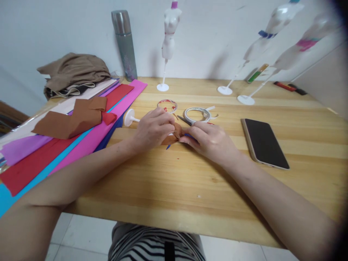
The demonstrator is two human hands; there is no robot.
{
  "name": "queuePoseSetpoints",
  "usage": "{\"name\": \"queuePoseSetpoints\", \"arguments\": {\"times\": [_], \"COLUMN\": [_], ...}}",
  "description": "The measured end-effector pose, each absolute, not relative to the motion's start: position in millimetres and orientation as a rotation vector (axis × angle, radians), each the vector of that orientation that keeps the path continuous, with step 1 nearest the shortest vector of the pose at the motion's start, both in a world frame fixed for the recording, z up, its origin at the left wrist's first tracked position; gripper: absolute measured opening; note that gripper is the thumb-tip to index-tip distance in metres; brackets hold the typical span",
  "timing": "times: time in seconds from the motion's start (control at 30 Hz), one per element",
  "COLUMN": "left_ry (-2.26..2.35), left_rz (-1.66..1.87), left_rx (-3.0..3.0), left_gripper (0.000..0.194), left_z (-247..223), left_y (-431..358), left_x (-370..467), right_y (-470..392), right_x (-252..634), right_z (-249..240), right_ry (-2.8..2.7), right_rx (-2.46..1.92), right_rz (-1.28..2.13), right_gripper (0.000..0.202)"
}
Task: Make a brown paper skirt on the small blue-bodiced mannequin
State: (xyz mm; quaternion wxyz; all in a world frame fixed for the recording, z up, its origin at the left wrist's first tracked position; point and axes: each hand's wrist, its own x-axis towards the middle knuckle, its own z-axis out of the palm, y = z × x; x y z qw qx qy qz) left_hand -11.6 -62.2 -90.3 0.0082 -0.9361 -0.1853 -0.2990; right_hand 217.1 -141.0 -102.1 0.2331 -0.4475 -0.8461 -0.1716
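Note:
Near the middle of the table, my left hand (156,128) is closed on a piece of brown paper (170,139) wrapped round a small white form lying on its side. The form's round white base (129,117) sticks out to the left of that hand. My right hand (212,139) pinches the same brown paper at its right end, fingertips close to the left ones. Some blue shows beneath the paper. Scissors (185,120) lie partly under the right fingers, beside a roll of white tape (197,114). Most of the form is hidden by my hands.
Coloured paper sheets (89,143) and brown paper (73,119) lie left, before folded cloth (76,72). A flask (125,47) and white mannequins (168,47) stand at the back. Another tape roll (167,105) lies behind my hands; a phone (265,143) is at right.

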Motion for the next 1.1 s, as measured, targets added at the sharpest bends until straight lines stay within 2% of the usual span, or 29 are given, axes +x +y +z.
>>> {"name": "queuePoseSetpoints", "arguments": {"times": [0.13,0.27,0.67,0.73,0.9,1.1], "left_ry": [-0.477,-0.529,-0.540,-0.518,-0.504,-0.527], "left_rz": [-1.028,-0.966,-0.981,-1.001,-1.058,-0.966], "left_rx": [-2.815,-2.816,-2.866,-2.875,-2.849,-2.882], "left_gripper": [0.045,0.044,0.034,0.033,0.034,0.038], "left_z": [-92.7,-94.5,-91.4,-90.1,-88.9,-89.7], "left_y": [-61.7,-62.3,-61.3,-63.1,-66.8,-68.5], "left_x": [-11.0,-11.0,-14.4,-15.4,-17.7,-16.3], "right_y": [-139.8,-138.8,-136.3,-138.8,-146.0,-147.9], "right_x": [219.3,221.3,225.3,221.9,209.3,200.5], "right_z": [-101.7,-101.9,-105.5,-107.0,-106.0,-104.6], "right_ry": [-2.348,-2.340,-2.332,-2.291,-2.232,-2.204], "right_rx": [-1.228,-1.244,-1.186,-1.185,-1.193,-1.231], "right_rz": [-0.394,-0.304,-0.314,-0.316,-0.283,-0.345], "right_gripper": [0.052,0.056,0.059,0.053,0.023,0.018]}}
